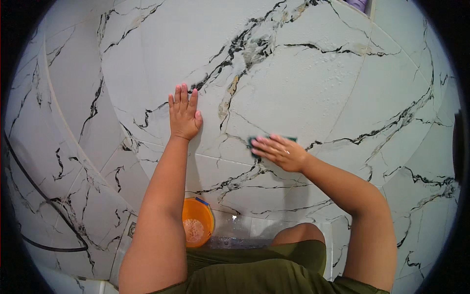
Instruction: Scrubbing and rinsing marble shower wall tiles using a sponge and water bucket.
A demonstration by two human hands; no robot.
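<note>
My right hand point(281, 152) presses a dark green scouring pad point(292, 139) flat against the marble-patterned wall tile point(293, 99). Most of the pad is hidden under my fingers, which look slightly blurred. To the left and higher up, my left hand point(184, 114) rests with its palm on the same wall, fingers pointing up and a little apart, holding nothing. Wet droplets and a thin film show on the tile above my right hand.
Below my left forearm stands an orange bucket point(200, 224) with foamy liquid inside. A black hose point(47, 200) loops at the far left. A floor drain point(132, 229) lies left of my left arm. At the top right, a purple container point(358, 4) sits in a wall recess.
</note>
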